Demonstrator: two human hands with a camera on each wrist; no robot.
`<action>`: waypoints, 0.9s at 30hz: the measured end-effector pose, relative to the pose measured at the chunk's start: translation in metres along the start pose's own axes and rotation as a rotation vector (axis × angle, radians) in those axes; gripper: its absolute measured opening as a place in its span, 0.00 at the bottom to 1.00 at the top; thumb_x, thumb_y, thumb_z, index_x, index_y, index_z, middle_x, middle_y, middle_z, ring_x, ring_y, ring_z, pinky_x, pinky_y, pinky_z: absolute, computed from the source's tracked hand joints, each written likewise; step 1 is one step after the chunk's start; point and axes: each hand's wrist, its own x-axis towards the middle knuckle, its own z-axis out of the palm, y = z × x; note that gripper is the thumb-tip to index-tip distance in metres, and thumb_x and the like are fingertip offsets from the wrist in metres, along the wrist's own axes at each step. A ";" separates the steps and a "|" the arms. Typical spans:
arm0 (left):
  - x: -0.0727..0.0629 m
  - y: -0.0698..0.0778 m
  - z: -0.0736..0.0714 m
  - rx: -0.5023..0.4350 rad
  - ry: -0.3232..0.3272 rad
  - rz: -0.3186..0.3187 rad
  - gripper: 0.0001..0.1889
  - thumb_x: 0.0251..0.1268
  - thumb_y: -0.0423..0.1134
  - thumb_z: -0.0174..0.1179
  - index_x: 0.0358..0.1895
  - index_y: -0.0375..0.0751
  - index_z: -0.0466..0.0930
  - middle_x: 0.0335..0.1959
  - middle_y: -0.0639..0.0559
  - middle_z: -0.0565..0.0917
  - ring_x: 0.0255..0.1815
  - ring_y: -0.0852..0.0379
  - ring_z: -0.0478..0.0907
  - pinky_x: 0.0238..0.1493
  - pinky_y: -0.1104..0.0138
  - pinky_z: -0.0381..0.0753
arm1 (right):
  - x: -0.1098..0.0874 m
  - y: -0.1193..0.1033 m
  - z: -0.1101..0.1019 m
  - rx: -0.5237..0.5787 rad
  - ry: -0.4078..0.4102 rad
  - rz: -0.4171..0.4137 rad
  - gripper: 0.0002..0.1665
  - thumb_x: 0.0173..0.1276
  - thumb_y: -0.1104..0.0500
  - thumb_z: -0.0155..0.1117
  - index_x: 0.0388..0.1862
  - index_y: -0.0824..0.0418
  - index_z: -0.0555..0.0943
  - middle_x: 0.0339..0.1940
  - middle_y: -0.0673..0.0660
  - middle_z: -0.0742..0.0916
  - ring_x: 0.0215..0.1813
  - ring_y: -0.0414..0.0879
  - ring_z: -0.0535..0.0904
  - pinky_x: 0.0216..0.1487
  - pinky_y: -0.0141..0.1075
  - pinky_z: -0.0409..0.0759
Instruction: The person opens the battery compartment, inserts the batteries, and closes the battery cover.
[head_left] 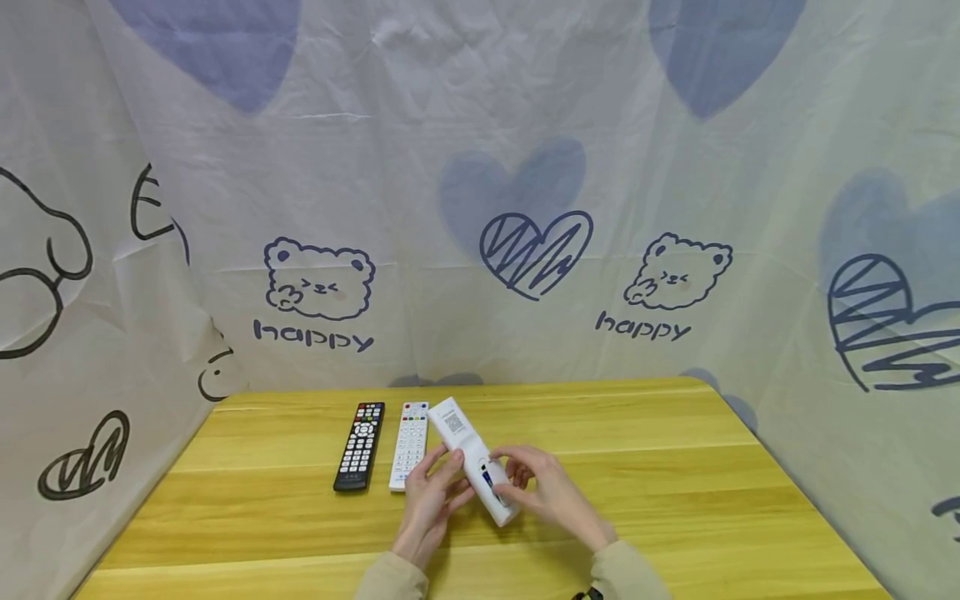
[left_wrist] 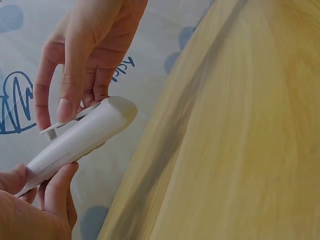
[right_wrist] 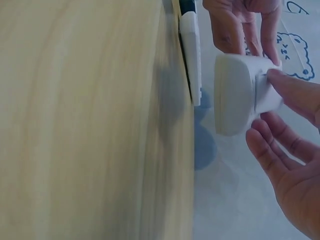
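Note:
My left hand (head_left: 429,503) grips a white remote control (head_left: 456,427) by its sides, back facing up and tilted over the table. A printed label with a square code shows on its back. Lower down, the battery compartment (head_left: 487,479) lies partly uncovered, with something dark blue inside. My right hand (head_left: 551,492) is at this end, thumb and fingers pinching the white battery cover (left_wrist: 50,133). In the left wrist view one end of that cover stands raised off the remote's back. The right wrist view shows the thumb on the cover, other fingers beside the remote.
A black remote (head_left: 360,446) and a second white remote (head_left: 410,440) lie buttons up, side by side, left of my hands on the wooden table (head_left: 712,475). Behind and beside the table hangs a pale printed cloth (head_left: 427,317).

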 end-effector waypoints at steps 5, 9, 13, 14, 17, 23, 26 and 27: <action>0.000 0.000 0.000 0.016 -0.014 -0.007 0.33 0.74 0.42 0.59 0.75 0.32 0.59 0.42 0.52 0.86 0.35 0.60 0.84 0.44 0.64 0.91 | 0.001 0.007 -0.006 0.056 -0.071 -0.031 0.20 0.66 0.64 0.70 0.57 0.64 0.81 0.33 0.56 0.85 0.35 0.32 0.76 0.37 0.27 0.83; 0.000 0.001 -0.001 0.031 -0.028 -0.013 0.33 0.73 0.42 0.60 0.74 0.32 0.61 0.40 0.52 0.88 0.34 0.60 0.85 0.43 0.65 0.91 | 0.002 0.012 -0.009 0.090 -0.109 -0.048 0.19 0.67 0.63 0.69 0.57 0.63 0.81 0.34 0.57 0.85 0.37 0.33 0.76 0.40 0.27 0.84; 0.001 0.001 -0.001 0.045 -0.038 -0.017 0.32 0.73 0.42 0.61 0.73 0.32 0.62 0.38 0.53 0.88 0.33 0.60 0.85 0.41 0.66 0.91 | 0.004 0.014 -0.011 0.112 -0.127 -0.046 0.19 0.65 0.63 0.70 0.55 0.63 0.81 0.34 0.58 0.84 0.37 0.33 0.76 0.41 0.27 0.84; 0.001 0.001 -0.001 0.045 -0.042 -0.017 0.32 0.73 0.42 0.61 0.73 0.32 0.62 0.38 0.53 0.88 0.33 0.60 0.85 0.41 0.66 0.91 | 0.004 0.014 -0.011 0.115 -0.129 -0.045 0.19 0.65 0.63 0.70 0.54 0.63 0.81 0.34 0.58 0.84 0.37 0.33 0.76 0.41 0.28 0.84; 0.001 0.002 -0.001 0.049 -0.053 -0.011 0.32 0.73 0.42 0.60 0.74 0.31 0.61 0.38 0.53 0.88 0.33 0.61 0.85 0.40 0.66 0.91 | 0.005 0.014 -0.011 0.122 -0.131 -0.040 0.19 0.64 0.63 0.71 0.53 0.64 0.81 0.33 0.58 0.84 0.36 0.32 0.76 0.40 0.28 0.84; 0.000 0.003 -0.001 0.046 -0.072 -0.010 0.32 0.74 0.41 0.59 0.74 0.32 0.60 0.37 0.54 0.87 0.32 0.61 0.84 0.39 0.67 0.91 | 0.006 0.012 -0.011 0.126 -0.145 -0.029 0.18 0.63 0.62 0.72 0.52 0.62 0.81 0.33 0.56 0.84 0.35 0.30 0.75 0.39 0.27 0.83; 0.000 0.003 -0.002 0.048 -0.078 -0.010 0.32 0.74 0.40 0.59 0.74 0.32 0.60 0.36 0.55 0.87 0.31 0.62 0.83 0.39 0.67 0.91 | 0.006 0.012 -0.012 0.133 -0.150 -0.037 0.18 0.63 0.62 0.72 0.51 0.63 0.81 0.32 0.57 0.83 0.35 0.31 0.75 0.39 0.27 0.83; 0.000 0.004 -0.002 0.049 -0.080 -0.010 0.32 0.74 0.40 0.59 0.74 0.32 0.60 0.36 0.55 0.87 0.31 0.62 0.83 0.39 0.67 0.91 | 0.007 0.012 -0.012 0.135 -0.150 -0.041 0.18 0.63 0.62 0.72 0.51 0.63 0.81 0.32 0.57 0.83 0.35 0.31 0.74 0.38 0.27 0.83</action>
